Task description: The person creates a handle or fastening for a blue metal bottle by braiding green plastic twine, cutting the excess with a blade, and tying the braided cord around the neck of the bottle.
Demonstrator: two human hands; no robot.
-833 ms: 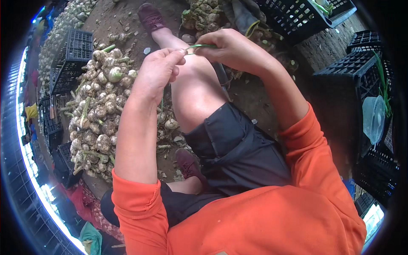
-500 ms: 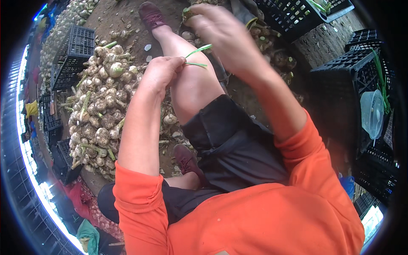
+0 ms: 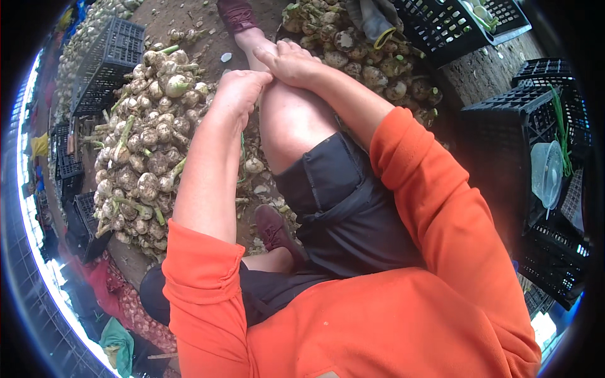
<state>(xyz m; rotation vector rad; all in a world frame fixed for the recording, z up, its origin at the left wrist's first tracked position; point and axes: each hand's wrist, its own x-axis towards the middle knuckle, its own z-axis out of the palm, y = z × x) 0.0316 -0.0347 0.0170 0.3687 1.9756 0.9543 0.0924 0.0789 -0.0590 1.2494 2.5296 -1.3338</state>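
My left hand (image 3: 239,96) is closed in a pinch beside my bare shin, thumb toward my right hand. A thin green strip (image 3: 242,150) hangs below its wrist; the part inside the fingers is hidden. My right hand (image 3: 293,65) lies palm down across the shin, its thumb apart from the fingers and close to the left thumb. Left of my left arm is a large heap of soil-covered garlic bulbs (image 3: 149,137) with stems. Beyond my right hand lies another heap of bulbs (image 3: 373,75), many with cut tops.
Black plastic crates stand at the left (image 3: 120,47), far right (image 3: 435,31) and right (image 3: 504,116). A clear plastic container (image 3: 546,173) and green strips (image 3: 561,129) hang by the right crates. A glove (image 3: 373,26) lies on the far heap. Red net sacks (image 3: 135,309) lie lower left.
My right hand has come down and back from beyond the shin to rest on it. The green strip's ends, which stuck out to the right of my left hand, now hang below its wrist.
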